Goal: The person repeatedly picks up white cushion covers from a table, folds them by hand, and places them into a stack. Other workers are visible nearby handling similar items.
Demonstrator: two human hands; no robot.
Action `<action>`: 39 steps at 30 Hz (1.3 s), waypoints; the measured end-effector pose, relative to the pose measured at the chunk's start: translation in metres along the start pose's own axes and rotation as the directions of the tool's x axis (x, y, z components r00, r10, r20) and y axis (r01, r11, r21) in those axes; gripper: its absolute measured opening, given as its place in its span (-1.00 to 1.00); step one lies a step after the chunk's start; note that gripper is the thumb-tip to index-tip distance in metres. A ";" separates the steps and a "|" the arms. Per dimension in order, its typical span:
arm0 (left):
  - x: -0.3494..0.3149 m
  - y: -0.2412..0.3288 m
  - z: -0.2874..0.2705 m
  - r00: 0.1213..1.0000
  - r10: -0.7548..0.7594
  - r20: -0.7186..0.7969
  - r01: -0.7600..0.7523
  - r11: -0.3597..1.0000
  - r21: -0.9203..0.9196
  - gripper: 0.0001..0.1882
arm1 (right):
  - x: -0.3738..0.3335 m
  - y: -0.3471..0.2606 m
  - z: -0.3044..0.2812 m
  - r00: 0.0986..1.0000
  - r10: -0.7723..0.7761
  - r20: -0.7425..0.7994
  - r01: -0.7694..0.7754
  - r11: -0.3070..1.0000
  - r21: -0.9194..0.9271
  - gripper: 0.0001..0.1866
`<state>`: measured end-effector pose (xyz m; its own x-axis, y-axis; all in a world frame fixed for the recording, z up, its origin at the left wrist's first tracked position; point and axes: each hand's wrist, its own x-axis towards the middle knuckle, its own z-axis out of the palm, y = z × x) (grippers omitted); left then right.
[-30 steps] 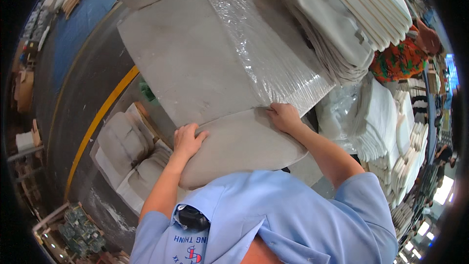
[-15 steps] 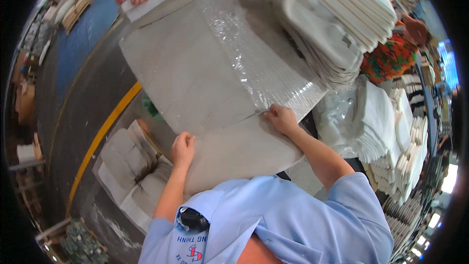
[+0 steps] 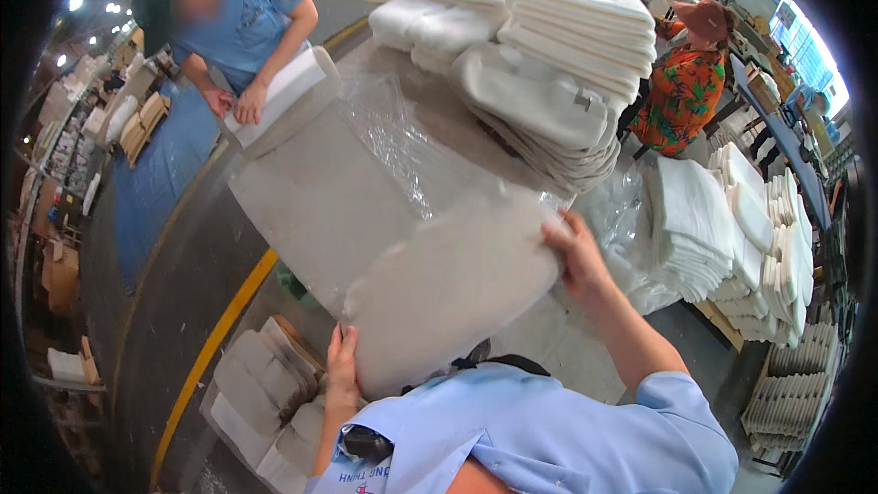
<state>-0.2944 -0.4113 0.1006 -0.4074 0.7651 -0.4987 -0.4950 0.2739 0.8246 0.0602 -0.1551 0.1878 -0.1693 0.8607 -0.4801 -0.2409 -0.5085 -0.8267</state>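
Observation:
A pale grey-beige padded fabric piece point(image 3: 453, 288) with rounded corners is held tilted above the near part of the table, slightly blurred by motion. My left hand point(image 3: 342, 366) grips its left edge, with the thumb and fingers closed on the rim. At the opposite end my right hand point(image 3: 578, 261) is closed on the right edge. Beneath and beyond it lies the table's grey covering point(image 3: 315, 192), partly overlaid by clear plastic film point(image 3: 393, 133). The table's near part is hidden under the piece.
Across the table a co-worker in blue rests both hands near a folded white pad point(image 3: 297, 96). Tall stacks of white pads point(image 3: 576, 23) stand at the far right, with more piles point(image 3: 695, 229) beyond the table's right side. Grey pads point(image 3: 251, 384) lie low at my left, beside a yellow floor line point(image 3: 215, 338).
The padded piece, flat on the table before, is now raised and tilted in both hands. My right hand has shifted right to its end, my left hand down. The view now takes in more of the co-worker.

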 end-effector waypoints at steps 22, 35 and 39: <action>0.100 0.028 -0.034 0.660 -0.391 0.641 0.443 0.892 0.088 -0.25 | -0.052 0.017 0.066 0.162 -0.122 0.979 0.966 -0.182 -0.183 -0.26; 0.134 -0.024 0.019 0.912 -0.375 0.167 -0.055 0.291 0.955 -0.61 | 0.088 0.063 0.105 0.629 0.427 0.649 0.722 -0.012 -0.692 -0.33; 0.119 -0.047 0.027 0.989 0.020 0.148 -0.148 0.283 0.948 -0.63 | 0.143 0.111 0.095 0.601 0.633 0.488 0.747 -0.227 -0.625 -0.55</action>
<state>-0.2993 -0.3173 0.0097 -0.2990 0.8485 -0.4367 0.6474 0.5166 0.5604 -0.0813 -0.0906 0.0546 -0.7205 0.1830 -0.6689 0.5255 0.7735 -0.3544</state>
